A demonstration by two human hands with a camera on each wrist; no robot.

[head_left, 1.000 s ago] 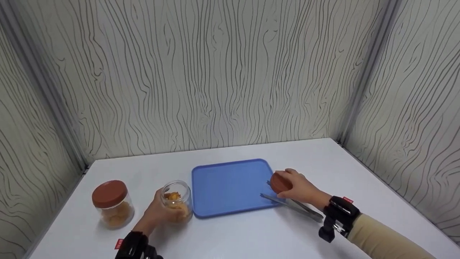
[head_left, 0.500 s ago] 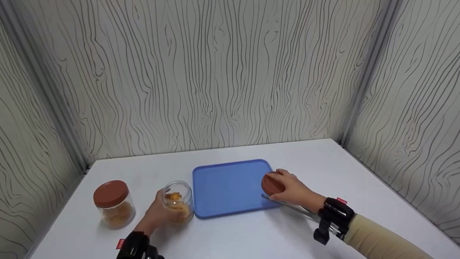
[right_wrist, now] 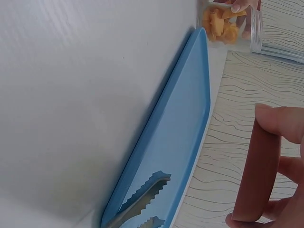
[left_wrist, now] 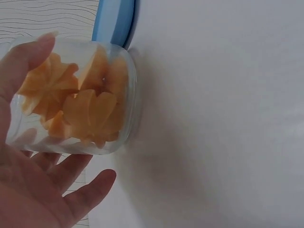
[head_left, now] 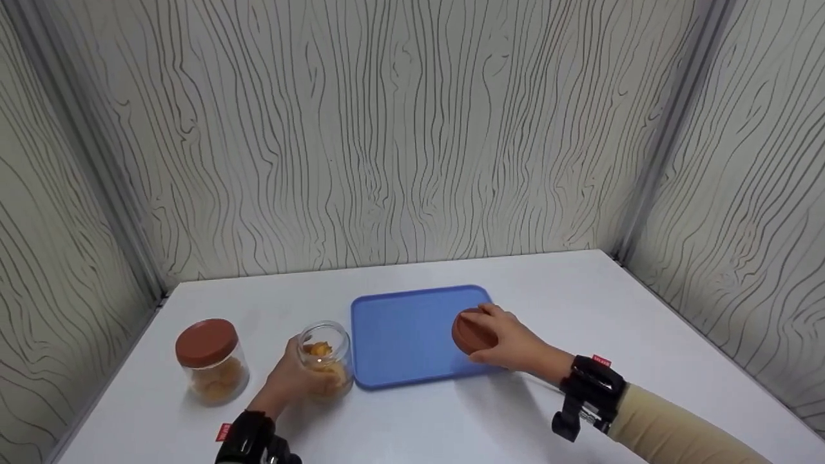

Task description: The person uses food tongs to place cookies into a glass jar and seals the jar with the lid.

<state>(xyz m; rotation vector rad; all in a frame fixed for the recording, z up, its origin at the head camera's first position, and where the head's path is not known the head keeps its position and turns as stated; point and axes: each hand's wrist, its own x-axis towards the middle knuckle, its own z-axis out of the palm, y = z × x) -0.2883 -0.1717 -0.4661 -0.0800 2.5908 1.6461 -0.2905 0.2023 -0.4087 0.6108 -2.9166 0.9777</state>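
Observation:
My left hand (head_left: 293,380) grips a clear open jar (head_left: 335,348) beside the tray's left edge, thumb and fingers round its wall. Orange, ridged, flower-like pieces (left_wrist: 90,107) fill its lower part, seen through the wall in the left wrist view. Over the right part of the blue tray (head_left: 403,335), my right hand (head_left: 512,341) holds a reddish-brown lid (head_left: 474,332) by its rim. The right wrist view shows the lid edge-on between thumb and fingers. Below it, metal tongs (right_wrist: 145,197) with serrated tips lie across the tray's end, mostly hidden by my right arm in the head view.
A second jar (head_left: 219,380) with a reddish-brown lid (head_left: 206,341) on it stands at the left, orange pieces inside. All of this is on a white table (head_left: 412,425), with wood-patterned panels (head_left: 387,129) behind and at both sides.
My right hand has carried the lid leftward, from the tray's right edge to over the tray, and my forearm now covers most of the tongs. My left hand still holds the jar in place.

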